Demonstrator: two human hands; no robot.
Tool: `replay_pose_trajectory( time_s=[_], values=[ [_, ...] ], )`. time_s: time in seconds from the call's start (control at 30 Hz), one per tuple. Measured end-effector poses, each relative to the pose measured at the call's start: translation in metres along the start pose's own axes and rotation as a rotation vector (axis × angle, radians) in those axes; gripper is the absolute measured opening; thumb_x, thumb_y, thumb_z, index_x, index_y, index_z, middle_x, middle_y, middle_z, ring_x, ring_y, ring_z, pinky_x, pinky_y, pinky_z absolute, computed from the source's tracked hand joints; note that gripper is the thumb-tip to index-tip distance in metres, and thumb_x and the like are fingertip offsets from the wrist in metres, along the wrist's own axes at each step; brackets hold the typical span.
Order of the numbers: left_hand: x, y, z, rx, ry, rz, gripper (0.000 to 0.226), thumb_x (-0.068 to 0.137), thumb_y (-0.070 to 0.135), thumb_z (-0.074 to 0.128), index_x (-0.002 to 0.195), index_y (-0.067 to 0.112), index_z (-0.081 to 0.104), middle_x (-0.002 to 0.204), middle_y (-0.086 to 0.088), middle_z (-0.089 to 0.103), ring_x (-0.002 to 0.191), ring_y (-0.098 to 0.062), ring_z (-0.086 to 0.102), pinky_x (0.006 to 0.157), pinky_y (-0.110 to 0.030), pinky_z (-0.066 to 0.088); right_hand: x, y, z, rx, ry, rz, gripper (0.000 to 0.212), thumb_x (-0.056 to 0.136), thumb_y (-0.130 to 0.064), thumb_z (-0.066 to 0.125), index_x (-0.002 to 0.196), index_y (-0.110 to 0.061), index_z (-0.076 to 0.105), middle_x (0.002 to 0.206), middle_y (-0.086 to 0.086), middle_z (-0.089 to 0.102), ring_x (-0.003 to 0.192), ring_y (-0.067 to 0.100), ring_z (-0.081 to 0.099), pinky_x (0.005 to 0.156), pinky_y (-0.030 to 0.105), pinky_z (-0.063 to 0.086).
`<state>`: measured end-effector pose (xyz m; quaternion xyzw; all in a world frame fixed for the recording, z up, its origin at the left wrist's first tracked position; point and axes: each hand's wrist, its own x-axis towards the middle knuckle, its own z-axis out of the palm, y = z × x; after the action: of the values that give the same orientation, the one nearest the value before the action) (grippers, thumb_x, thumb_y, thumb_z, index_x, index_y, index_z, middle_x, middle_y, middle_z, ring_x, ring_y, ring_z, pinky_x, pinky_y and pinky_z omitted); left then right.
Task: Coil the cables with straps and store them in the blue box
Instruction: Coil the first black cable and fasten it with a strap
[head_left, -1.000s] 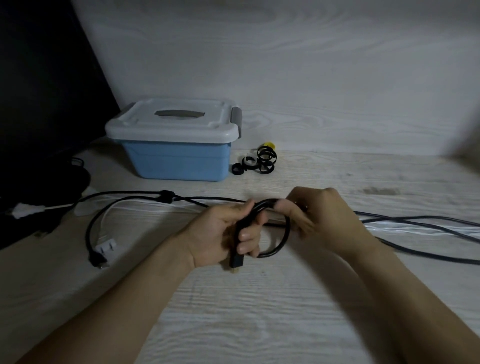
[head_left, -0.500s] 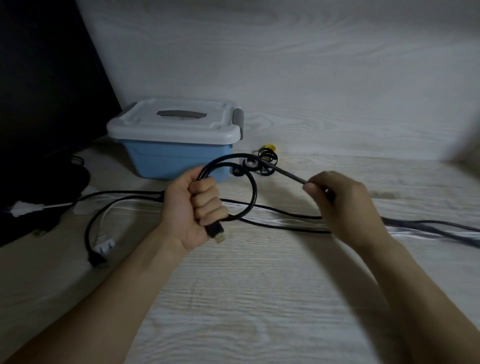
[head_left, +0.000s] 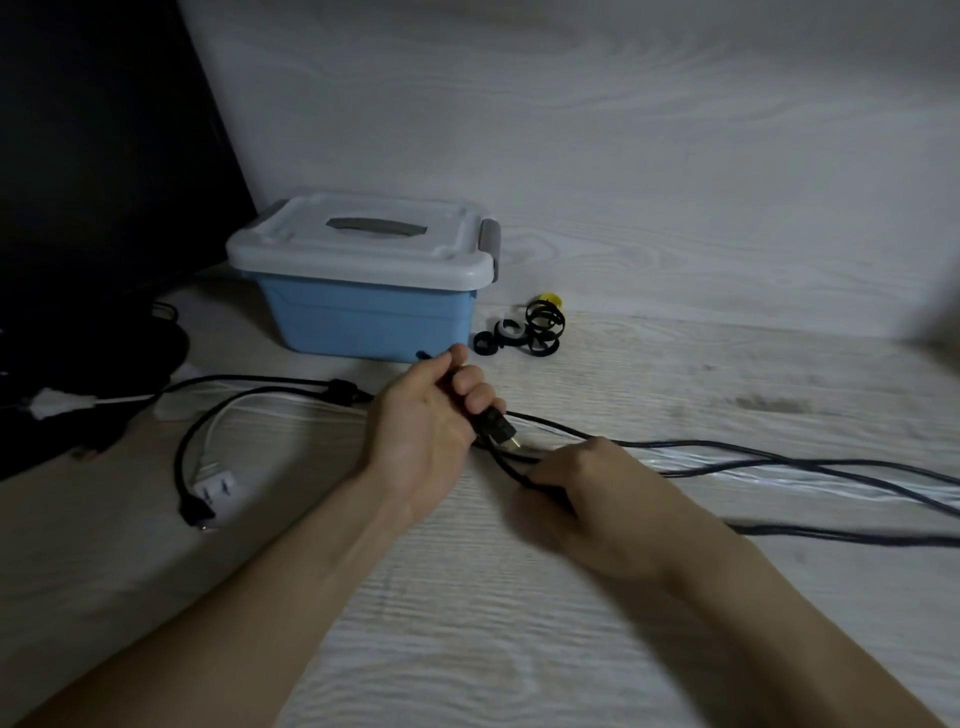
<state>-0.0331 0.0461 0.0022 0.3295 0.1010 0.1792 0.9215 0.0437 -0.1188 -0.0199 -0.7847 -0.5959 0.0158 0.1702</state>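
My left hand (head_left: 431, 421) grips the black cable (head_left: 769, 447) near its plug end, and the plug (head_left: 500, 428) with a gold tip sticks out below my fingers. My right hand (head_left: 587, 488) holds the same cable low on the table, just right of the plug. The cable's long run trails off to the right edge. The blue box (head_left: 363, 317) stands behind my hands with its white lid shut. Several black straps (head_left: 524, 335) lie in a small pile right of the box.
A second black cable (head_left: 260, 395) and a white cable (head_left: 223, 415) loop at the left, ending in a white plug (head_left: 218, 488). A black monitor (head_left: 93, 156) and its stand fill the far left. A wood-grain wall rises behind the table.
My left hand lowered from in front of the box toward the table with the cable. My right hand dropped from a raised pull and took hold of the cable close to the plug.
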Motion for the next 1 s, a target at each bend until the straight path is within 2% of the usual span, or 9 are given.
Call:
replay_pose_trajectory(
  time_s=[0.1, 0.2, 0.3, 0.43, 0.53, 0.6, 0.73, 0.83, 1.0],
  values=[
    [-0.002, -0.005, 0.003, 0.179, -0.047, 0.103, 0.016, 0.103, 0.013, 0.038, 0.091, 0.01, 0.048, 0.068, 0.0, 0.044, 0.058, -0.013, 0.045, 0.067, -0.031, 0.053, 0.001, -0.005, 0.005, 0.021, 0.011, -0.057, 0.027, 0.092, -0.022, 0.054, 0.075, -0.033, 0.036, 0.071, 0.002, 0.057, 0.063, 0.024, 0.05, 0.06, 0.043, 0.045],
    [-0.004, -0.017, 0.002, 0.44, 0.005, 0.207, 0.019, 0.104, 0.011, 0.039, 0.087, 0.008, 0.048, 0.067, 0.0, 0.048, 0.058, -0.013, 0.049, 0.066, -0.034, 0.053, 0.001, -0.014, 0.005, 0.07, 0.034, -0.118, 0.006, 0.098, -0.028, 0.051, 0.093, -0.031, 0.049, 0.083, 0.002, 0.065, 0.071, 0.027, 0.058, 0.063, 0.042, 0.049],
    [-0.005, -0.027, -0.007, 0.885, 0.032, 0.274, 0.028, 0.105, 0.019, 0.041, 0.079, 0.011, 0.049, 0.061, 0.003, 0.056, 0.059, -0.014, 0.055, 0.075, -0.043, 0.051, 0.002, -0.023, 0.001, 0.049, 0.082, -0.122, 0.017, 0.097, -0.034, 0.054, 0.11, -0.03, 0.065, 0.094, -0.004, 0.071, 0.076, 0.022, 0.063, 0.064, 0.036, 0.049],
    [-0.013, -0.026, -0.005, 1.254, -0.028, 0.228, 0.024, 0.103, 0.029, 0.042, 0.082, 0.018, 0.045, 0.068, 0.007, 0.055, 0.061, 0.0, 0.051, 0.065, -0.029, 0.042, 0.002, -0.026, -0.004, 0.036, 0.297, -0.017, 0.019, 0.08, -0.036, 0.076, 0.084, -0.027, 0.059, 0.067, -0.011, 0.064, 0.053, 0.01, 0.053, 0.053, 0.025, 0.044],
    [-0.019, -0.019, 0.003, 1.379, -0.133, 0.147, 0.023, 0.104, 0.028, 0.039, 0.088, 0.012, 0.044, 0.075, 0.001, 0.055, 0.068, -0.008, 0.051, 0.064, -0.034, 0.043, 0.002, -0.026, -0.01, 0.086, 0.469, -0.034, 0.044, 0.068, -0.039, 0.08, 0.073, -0.032, 0.037, 0.055, -0.02, 0.039, 0.048, 0.004, 0.039, 0.048, 0.009, 0.029],
    [-0.021, -0.014, 0.004, 1.439, -0.187, 0.119, 0.02, 0.103, 0.02, 0.04, 0.085, 0.012, 0.04, 0.076, 0.001, 0.052, 0.07, -0.012, 0.049, 0.066, -0.035, 0.042, 0.001, -0.026, -0.012, 0.126, 0.507, -0.091, 0.045, 0.072, -0.044, 0.076, 0.071, -0.032, 0.033, 0.055, -0.018, 0.036, 0.048, 0.002, 0.036, 0.05, 0.006, 0.025],
    [-0.021, -0.011, 0.003, 1.511, -0.295, 0.022, 0.011, 0.095, 0.007, 0.041, 0.084, 0.008, 0.045, 0.076, 0.001, 0.052, 0.071, -0.014, 0.048, 0.065, -0.033, 0.039, 0.0, -0.021, -0.011, 0.145, 0.476, -0.201, 0.044, 0.071, -0.041, 0.081, 0.063, -0.015, 0.046, 0.061, -0.018, 0.043, 0.052, 0.0, 0.037, 0.051, 0.008, 0.03],
    [-0.02, -0.007, 0.005, 1.581, -0.381, 0.043, 0.027, 0.098, 0.013, 0.041, 0.077, 0.008, 0.055, 0.071, 0.003, 0.056, 0.067, -0.009, 0.051, 0.06, -0.022, 0.038, 0.002, -0.019, -0.014, 0.206, 0.465, -0.169, 0.051, 0.057, -0.043, 0.088, 0.059, -0.01, 0.049, 0.058, -0.018, 0.044, 0.051, -0.001, 0.041, 0.051, 0.005, 0.03],
    [-0.013, 0.005, 0.002, 1.466, -0.375, -0.043, 0.038, 0.096, 0.019, 0.047, 0.059, 0.013, 0.046, 0.048, 0.008, 0.045, 0.048, -0.008, 0.04, 0.054, -0.03, 0.035, 0.006, -0.018, -0.02, 0.195, 0.384, -0.123, 0.049, 0.053, -0.046, 0.089, 0.067, -0.01, 0.057, 0.059, -0.017, 0.052, 0.053, 0.0, 0.048, 0.051, 0.006, 0.033]
  ],
)
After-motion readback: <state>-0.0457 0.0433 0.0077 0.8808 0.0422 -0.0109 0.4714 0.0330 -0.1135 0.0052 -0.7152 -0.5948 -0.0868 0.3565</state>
